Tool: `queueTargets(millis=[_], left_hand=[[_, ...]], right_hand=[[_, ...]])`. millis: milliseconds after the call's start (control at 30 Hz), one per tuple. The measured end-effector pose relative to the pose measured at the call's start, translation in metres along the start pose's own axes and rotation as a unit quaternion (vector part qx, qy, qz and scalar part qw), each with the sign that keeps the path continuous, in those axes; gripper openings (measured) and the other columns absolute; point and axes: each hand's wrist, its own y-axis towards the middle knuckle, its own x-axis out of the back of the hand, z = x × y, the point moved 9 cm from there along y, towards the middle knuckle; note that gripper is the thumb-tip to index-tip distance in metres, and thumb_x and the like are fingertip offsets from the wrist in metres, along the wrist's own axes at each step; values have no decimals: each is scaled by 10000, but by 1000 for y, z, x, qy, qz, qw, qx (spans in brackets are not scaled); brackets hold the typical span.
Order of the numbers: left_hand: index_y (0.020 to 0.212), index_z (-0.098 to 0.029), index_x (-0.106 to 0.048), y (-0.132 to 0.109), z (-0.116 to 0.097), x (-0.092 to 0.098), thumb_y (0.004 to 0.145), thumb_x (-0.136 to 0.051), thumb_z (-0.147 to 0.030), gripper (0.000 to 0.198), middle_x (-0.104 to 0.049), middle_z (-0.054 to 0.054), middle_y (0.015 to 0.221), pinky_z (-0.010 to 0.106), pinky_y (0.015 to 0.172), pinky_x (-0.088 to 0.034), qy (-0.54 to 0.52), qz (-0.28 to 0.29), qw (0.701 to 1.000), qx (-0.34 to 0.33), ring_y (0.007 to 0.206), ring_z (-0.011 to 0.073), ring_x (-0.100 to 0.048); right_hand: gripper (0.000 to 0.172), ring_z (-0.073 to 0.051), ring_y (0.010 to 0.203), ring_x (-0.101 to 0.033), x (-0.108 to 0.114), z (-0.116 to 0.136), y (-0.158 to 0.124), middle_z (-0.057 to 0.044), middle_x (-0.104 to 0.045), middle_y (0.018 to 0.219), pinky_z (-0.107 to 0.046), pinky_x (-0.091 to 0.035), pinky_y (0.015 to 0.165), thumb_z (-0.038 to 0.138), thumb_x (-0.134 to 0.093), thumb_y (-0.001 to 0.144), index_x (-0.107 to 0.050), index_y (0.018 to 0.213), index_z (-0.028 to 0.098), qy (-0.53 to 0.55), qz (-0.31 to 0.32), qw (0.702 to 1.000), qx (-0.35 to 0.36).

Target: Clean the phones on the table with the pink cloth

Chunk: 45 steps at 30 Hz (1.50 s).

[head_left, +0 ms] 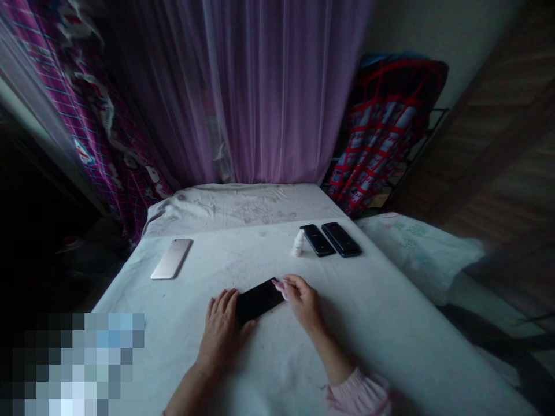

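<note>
Head view: a black smartphone (pixel 259 300) lies flat and slanted on the white-covered tabletop (pixel 264 370), between the hands. On its near side, the left hand (pixel 219 332) has its fingers spread apart, touching the phone's edge. At its far end, the right hand (pixel 303 303) has its fingers drawn together, clamped on a pale-pink scrap (pixel 281 289) - cloth or tissue, cannot tell which. Well beyond the right fingers: a small white bottle (pixel 298 244), upright, just beside two black smartphones (pixel 330 240) lying side by side. Well beyond the left fingers, farther out: a rose-gold smartphone (pixel 171 259), lying flat.
</note>
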Motion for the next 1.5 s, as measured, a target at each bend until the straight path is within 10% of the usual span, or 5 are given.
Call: queueTargets(millis=[333,667,867,1033,1500], left_hand=[[1409,-206,-380,25,-8,-34,808,-628,-449,694,-443,144,1448,608,1086,-249,-53,128,985,-105,1361,354,-339],[1475,-184,-236,23,-27,-11,887,-521,-524,736,-458,148,1435,562,1118,-251,-79,79,985,-129,1349,311,-379],[1461,-167,-266,24,-29,-8,872,-554,-492,732,-484,152,1412,559,1116,-269,-79,74,987,-118,1333,313,-403],[1456,-184,-280,23,-30,-5,862,-567,-502,732,-501,147,1396,560,1112,-276,-87,66,987,-118,1322,312,-415],[1470,-191,-193,15,-31,-2,805,-652,-396,833,-542,158,1338,588,1089,-282,-133,60,984,-104,1254,319,-477]], right_hand=[[306,-200,948,-654,24,13,10,-101,-712,1002,-337,-530,843,230,-408,891,-692,996,181,-107,-83,983,121],[212,-185,827,-644,23,21,-20,-62,-704,904,-295,-520,739,251,-514,889,-691,1001,222,-207,28,962,174],[213,-167,797,-606,43,47,-22,-66,-656,856,-274,-493,711,184,-490,912,-679,1008,210,-229,-104,938,237],[185,-186,841,-612,11,61,-36,-71,-662,920,-305,-505,741,236,-525,903,-676,1008,220,-237,28,936,259],[251,-194,934,-607,-13,46,-33,-61,-683,1016,-334,-495,807,193,-465,934,-659,1090,233,-241,86,934,249]])
